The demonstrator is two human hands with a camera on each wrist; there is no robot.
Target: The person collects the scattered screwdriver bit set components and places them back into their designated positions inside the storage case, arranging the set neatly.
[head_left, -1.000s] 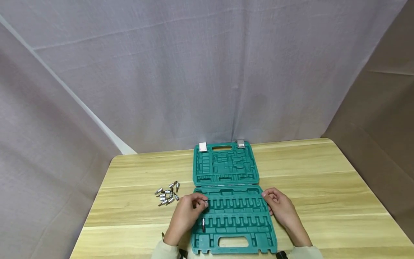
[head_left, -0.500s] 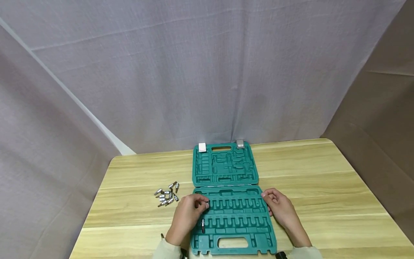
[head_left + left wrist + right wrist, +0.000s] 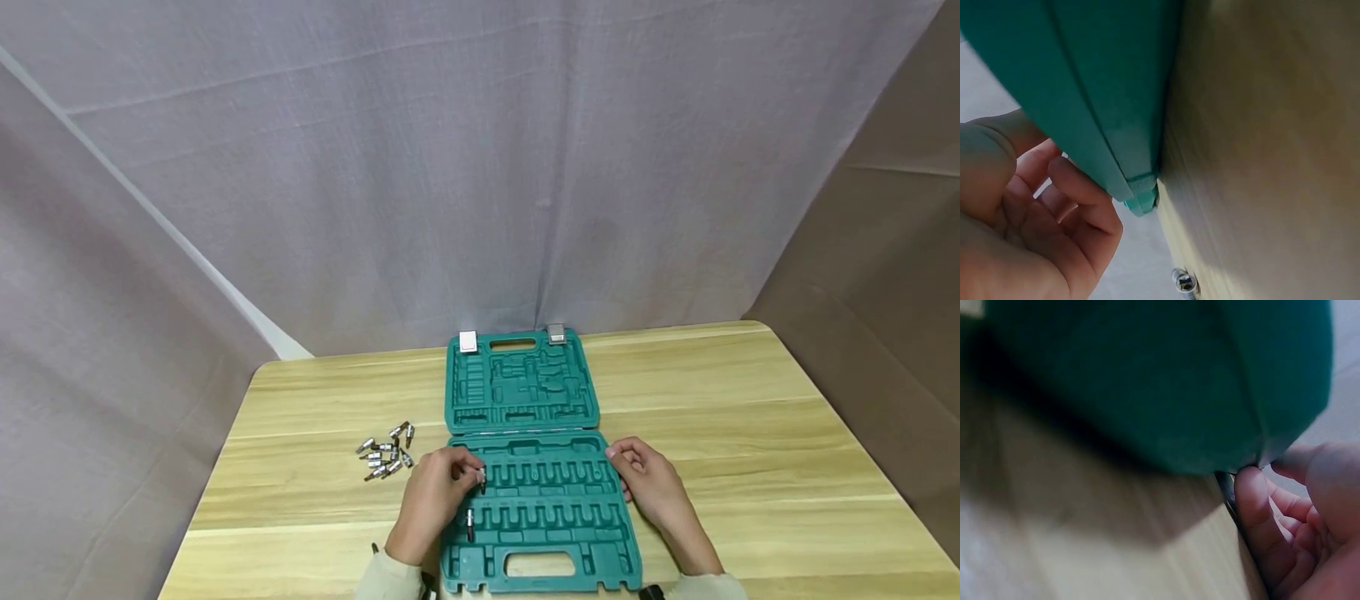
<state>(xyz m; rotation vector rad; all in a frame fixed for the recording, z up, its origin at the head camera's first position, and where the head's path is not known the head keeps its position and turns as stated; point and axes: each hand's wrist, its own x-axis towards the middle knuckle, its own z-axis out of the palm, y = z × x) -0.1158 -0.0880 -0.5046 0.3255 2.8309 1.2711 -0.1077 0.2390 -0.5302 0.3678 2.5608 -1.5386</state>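
A green tool case [image 3: 540,500] lies unfolded on the table, its slotted half nearer the person. At the left end of its upper slot row, my left hand [image 3: 433,496] pinches a small bit socket [image 3: 483,481] between thumb and index finger, the dark tip toward the person. Another bit socket [image 3: 470,525] sits in the leftmost slot of the lower row. My right hand [image 3: 651,482] pinches the case's right edge near the hinge; in the right wrist view its thumb and finger meet at the green wall [image 3: 1210,425]. The left wrist view hides the pinched socket behind the case's side.
Several loose bit sockets [image 3: 375,464] lie in a pile on the wooden table [image 3: 300,492] left of the case. The case's other half [image 3: 517,387], with two metal latches, lies flat toward the grey curtain [image 3: 375,208] at the back.
The bit socket in my left hand now shows more of its dark tip below the fingertips, over the slot row. The right hand keeps its place on the case edge.
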